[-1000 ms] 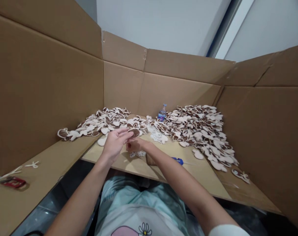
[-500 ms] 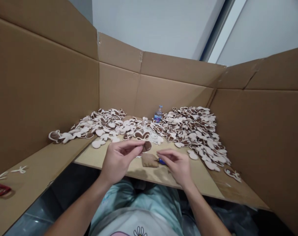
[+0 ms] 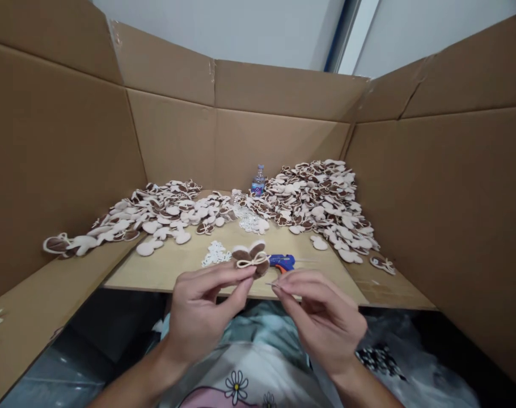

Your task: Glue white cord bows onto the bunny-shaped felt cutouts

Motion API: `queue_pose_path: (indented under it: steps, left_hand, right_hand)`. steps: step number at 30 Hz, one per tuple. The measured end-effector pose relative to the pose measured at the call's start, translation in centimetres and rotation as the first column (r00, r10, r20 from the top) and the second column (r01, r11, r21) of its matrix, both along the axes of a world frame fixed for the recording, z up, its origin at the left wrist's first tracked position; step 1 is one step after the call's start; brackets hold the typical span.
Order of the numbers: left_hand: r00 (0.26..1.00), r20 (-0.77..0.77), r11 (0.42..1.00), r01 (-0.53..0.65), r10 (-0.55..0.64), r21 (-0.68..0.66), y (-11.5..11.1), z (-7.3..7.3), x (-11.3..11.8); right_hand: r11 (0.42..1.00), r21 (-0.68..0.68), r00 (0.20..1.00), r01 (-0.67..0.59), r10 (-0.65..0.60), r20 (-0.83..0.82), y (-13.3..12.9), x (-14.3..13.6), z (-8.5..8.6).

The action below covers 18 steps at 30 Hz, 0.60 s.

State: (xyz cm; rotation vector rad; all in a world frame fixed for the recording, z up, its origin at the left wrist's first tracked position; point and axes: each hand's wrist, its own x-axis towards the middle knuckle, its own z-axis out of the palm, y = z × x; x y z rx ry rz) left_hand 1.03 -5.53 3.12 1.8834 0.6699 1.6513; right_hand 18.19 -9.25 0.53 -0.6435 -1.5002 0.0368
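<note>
Board (image 3: 151, 269) gives room between piles (image 3: 321, 198), front edge (image 3: 134, 288); left hand (image 3: 202, 309) holds bow-tied piece (image 3: 253, 259).

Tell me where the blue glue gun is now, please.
In the head view, the glue gun lies on the board just right of centre, beyond the right hand.

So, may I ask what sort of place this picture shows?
Probably a small handcraft assembly workstation. Cardboard walls stand on three sides, heaps of brown-and-white pieces lie inside, and what looks like a blue glue gun rests on the board.
</note>
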Motion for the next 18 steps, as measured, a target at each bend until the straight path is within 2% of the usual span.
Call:
queue_pose_path:
  steps: [4,13,18]
  left_hand:
    - [0.999,-0.015,0.999,0.03,-0.03,0.038,-0.32,-0.32,0.04]
    - [0.998,-0.056,0.997,-0.025,0.029,0.079,-0.68,-0.55,0.02]
    - [0.999,-0.041,0.995,-0.014,0.018,0.095,-0.79,-0.65,0.12]
  right_hand:
    - [0.999,0.043,1.0,-0.007,0.006,0.014,-0.27,-0.19,-0.08]
    - [0.994,0.09,0.998,0.057,-0.058,0.01,-0.53,-0.7,-0.09]
    - [0.991,0.115,0.998,0.062,-0.064,0.013,-0.71,-0.73,-0.02]
